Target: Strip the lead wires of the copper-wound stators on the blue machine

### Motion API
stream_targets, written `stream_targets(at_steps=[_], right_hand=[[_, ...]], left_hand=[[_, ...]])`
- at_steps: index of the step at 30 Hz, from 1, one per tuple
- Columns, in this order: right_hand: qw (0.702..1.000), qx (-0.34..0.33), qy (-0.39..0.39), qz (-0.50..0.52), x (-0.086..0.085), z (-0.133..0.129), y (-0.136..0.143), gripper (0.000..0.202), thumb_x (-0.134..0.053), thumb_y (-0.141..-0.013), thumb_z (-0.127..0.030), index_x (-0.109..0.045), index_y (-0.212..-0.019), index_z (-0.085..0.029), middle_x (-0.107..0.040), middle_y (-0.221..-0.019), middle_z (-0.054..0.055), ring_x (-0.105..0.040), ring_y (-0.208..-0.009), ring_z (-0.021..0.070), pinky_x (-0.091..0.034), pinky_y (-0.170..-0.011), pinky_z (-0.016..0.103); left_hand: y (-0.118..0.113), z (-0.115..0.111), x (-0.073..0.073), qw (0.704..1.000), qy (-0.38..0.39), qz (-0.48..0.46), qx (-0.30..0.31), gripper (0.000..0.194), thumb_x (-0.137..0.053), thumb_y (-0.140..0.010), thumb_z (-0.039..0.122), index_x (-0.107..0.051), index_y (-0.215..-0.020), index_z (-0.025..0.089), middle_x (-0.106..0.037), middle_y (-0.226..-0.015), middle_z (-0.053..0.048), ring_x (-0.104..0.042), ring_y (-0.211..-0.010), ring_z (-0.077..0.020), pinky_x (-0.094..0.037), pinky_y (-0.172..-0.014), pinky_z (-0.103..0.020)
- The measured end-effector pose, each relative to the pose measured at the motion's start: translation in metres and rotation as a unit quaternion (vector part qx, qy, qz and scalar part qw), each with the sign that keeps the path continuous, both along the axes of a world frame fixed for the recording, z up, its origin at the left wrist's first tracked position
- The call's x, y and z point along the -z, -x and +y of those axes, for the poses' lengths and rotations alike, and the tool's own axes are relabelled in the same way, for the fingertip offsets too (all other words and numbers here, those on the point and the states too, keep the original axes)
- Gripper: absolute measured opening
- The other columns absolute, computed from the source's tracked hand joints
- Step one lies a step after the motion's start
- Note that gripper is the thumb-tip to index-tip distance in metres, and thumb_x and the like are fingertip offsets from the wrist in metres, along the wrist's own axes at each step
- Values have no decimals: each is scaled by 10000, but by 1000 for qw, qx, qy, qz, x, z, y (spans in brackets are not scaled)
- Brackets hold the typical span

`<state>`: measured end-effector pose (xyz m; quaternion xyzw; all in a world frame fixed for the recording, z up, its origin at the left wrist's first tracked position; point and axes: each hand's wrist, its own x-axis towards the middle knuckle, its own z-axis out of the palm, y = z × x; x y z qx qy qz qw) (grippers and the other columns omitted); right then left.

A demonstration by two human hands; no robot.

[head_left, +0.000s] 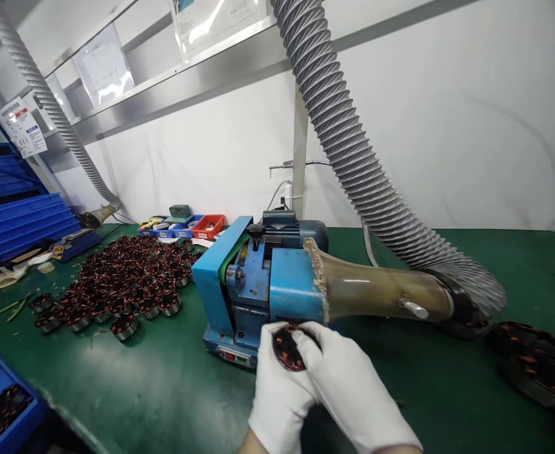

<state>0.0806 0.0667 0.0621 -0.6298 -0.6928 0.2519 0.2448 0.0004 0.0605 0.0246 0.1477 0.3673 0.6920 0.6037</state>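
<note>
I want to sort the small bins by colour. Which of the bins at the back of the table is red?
The red bin is the rightmost of the row at the wall, next to the blue bins and closest to the blue machine.

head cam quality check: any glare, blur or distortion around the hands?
Head view: wide-angle bend curves the hose and shelf rail; glare on the plastic sleeves up top and the clear nozzle; right-edge stators blurred. Both gloved hands, left hand and right hand, bright but readable, sharp on the stator.

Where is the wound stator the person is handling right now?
In the head view, the wound stator sits low and centre, held between the gloved left hand and right hand, right against the front of the blue machine.
</note>
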Motion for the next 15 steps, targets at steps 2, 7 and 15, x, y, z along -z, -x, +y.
stream_targets(at_steps=[2,7,15], right_hand=[[1000,2,5,-2,-1,-6,0,356,-341,-864,-272,-684,-917,-194,-719,-924,115,-655,-872,294,-471,-779,399],[999,-27,-36,28,12,-41,-3,372,-361,-873,-303,-660,-1073,-206,-711,-1036,87,-675,-906,260,-514,-769,330],[1000,-2,-20,17,20,-27,-2,417,-292,-906,-303,-653,-1081,-191,-707,-1041,98,-665,-927,274,-501,-813,380]], left_hand=[[2,-6,-1,1000,19,-10,5,352,-797,-500,336,-546,-698,188,-663,-690,-2,-636,-685,-142,-512,-694,-254],[18,-38,10,991,109,-27,69,328,-769,-595,440,-626,-750,188,-681,-793,-67,-657,-772,-222,-521,-733,-318],[9,-20,6,957,37,-247,150,173,-673,-704,279,-591,-623,150,-623,-622,11,-597,-608,-64,-481,-622,-164]])
